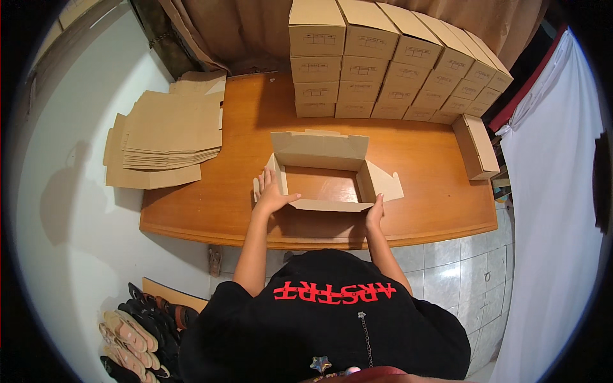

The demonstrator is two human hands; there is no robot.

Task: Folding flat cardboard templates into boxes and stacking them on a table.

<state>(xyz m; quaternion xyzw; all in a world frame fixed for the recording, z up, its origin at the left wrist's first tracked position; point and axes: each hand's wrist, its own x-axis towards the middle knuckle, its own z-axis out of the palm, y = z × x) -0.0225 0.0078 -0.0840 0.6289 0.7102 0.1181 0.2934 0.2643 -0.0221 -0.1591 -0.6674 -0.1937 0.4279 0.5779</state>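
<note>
A brown cardboard box (319, 145) stands unfolded near the front of the wooden table. Its walls are raised, its flaps stick outward, and orange-brown table wood shows through the middle. My left hand (273, 196) grips the box's left front corner, fingers over the left wall and thumb stretched along the front edge. At the right front corner, my right hand (375, 214) holds the box with the thumb up against the wall. Most of its fingers are hidden behind the cardboard.
Flat cardboard blanks (172, 124) are piled at the table's left end. Closed boxes (370, 45) stand stacked in rows at the back right, and one more closed box (476, 147) lies by the right edge. Sandals and shoes (137, 332) sit lower left; a white cloth (549, 191) hangs at right.
</note>
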